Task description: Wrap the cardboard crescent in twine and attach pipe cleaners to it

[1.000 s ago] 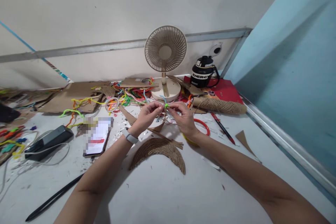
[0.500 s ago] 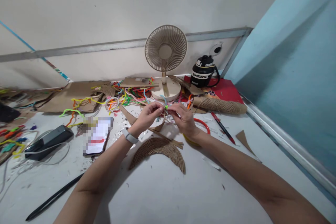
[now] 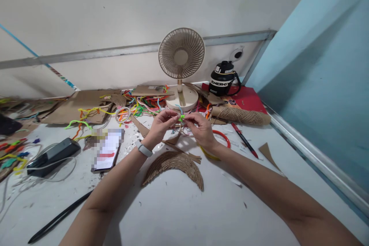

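Observation:
My left hand (image 3: 160, 126) and my right hand (image 3: 201, 130) meet above the white table (image 3: 178, 215), and both pinch a small green and light-blue pipe cleaner piece (image 3: 181, 116) between their fingertips. A white band sits on my left wrist. Just below the hands lies a crescent wrapped in brown twine (image 3: 174, 166). Brown cardboard scraps (image 3: 175, 140) lie under the hands.
A beige desk fan (image 3: 181, 65) stands behind the hands, amid a heap of coloured pipe cleaners (image 3: 138, 107). At right are a black bottle (image 3: 223, 78), a red book (image 3: 248, 100), a twine cone (image 3: 242, 116), a red ring (image 3: 223, 138) and a red pen (image 3: 244, 140). At left lie a phone (image 3: 108, 150), a power bank (image 3: 53, 155) and cardboard sheets (image 3: 77, 105).
Both hands have risen slightly and their fingers have shifted on the small pipe cleaner piece. Everything on the table stays where it was.

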`<state>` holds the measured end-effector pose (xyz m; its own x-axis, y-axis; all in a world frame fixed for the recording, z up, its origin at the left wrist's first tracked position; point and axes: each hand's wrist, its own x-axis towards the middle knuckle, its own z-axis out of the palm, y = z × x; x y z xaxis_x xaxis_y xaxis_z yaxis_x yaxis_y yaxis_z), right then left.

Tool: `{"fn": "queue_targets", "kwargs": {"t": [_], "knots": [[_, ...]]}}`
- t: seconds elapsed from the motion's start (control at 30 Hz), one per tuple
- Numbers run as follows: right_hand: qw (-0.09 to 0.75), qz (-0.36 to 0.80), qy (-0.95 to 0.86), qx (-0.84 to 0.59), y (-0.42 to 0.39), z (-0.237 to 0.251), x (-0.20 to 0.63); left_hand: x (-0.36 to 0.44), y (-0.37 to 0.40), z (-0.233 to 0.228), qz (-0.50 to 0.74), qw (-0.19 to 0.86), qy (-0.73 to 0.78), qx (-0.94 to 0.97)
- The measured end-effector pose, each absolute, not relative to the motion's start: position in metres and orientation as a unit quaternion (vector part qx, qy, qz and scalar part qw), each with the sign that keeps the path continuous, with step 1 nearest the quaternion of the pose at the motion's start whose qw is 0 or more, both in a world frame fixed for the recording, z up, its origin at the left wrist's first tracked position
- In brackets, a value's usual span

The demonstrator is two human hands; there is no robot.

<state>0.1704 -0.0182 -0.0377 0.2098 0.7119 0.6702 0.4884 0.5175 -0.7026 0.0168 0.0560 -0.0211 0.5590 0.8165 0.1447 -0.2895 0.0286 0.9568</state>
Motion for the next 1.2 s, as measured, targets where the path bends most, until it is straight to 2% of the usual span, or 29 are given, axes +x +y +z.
{"fn": "queue_targets", "kwargs": {"t": [0.3,0.47,0.67,0.87,1.2], "knots": [[0.601,0.082,-0.644,-0.466,-0.02,-0.038,0.168,0.021,0.056,-0.028,0.431,0.603,0.192,0.643],[0.61,0.124,-0.617,-0.482,-0.02,-0.04,0.166,0.019,0.058,-0.032,0.452,0.562,0.181,0.669],[0.632,0.196,-0.57,-0.487,-0.021,-0.042,0.164,0.017,0.054,-0.024,0.41,0.654,0.141,0.619],[0.664,0.305,-0.503,-0.46,-0.023,-0.034,0.166,0.017,0.054,-0.023,0.389,0.724,0.169,0.544],[0.583,0.243,-0.58,-0.514,-0.019,-0.038,0.171,0.016,0.057,-0.025,0.378,0.728,0.161,0.549]]}}
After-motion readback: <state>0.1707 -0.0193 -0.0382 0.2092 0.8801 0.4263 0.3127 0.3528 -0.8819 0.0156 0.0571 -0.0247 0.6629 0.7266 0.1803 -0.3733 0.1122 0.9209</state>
